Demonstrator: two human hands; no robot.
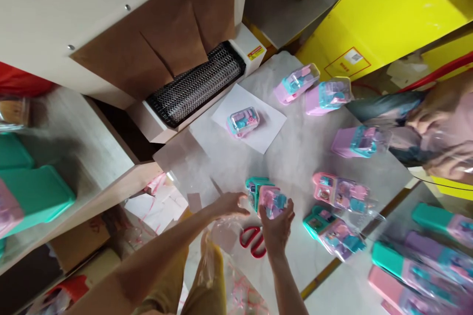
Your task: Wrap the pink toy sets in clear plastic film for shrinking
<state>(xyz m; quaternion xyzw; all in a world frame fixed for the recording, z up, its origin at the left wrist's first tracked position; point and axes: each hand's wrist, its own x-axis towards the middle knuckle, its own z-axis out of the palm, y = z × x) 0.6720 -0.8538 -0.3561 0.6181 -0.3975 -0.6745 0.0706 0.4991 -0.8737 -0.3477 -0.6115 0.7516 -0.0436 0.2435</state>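
Toy set, one, in two visible parts, both beyond the red scissors (253,242). Teal part (253,188): rounded edge, small dark and coloured pieces within, farther from the scissors. Pink part (272,200): rounded pink rim, filled with small lilac, blue and pink pieces, nearer the scissors; tilted, lower edge gripped between thumb and fingers of the right hand (277,221). Parts adjoin; whether fastened together, cannot be told.

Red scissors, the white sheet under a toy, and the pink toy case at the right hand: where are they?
Red scissors (254,242): head view, on the handles, between the loops.
White sheet (266,132): head view, on bare paper.
Pink toy case (272,201): head view, on its see-through front.
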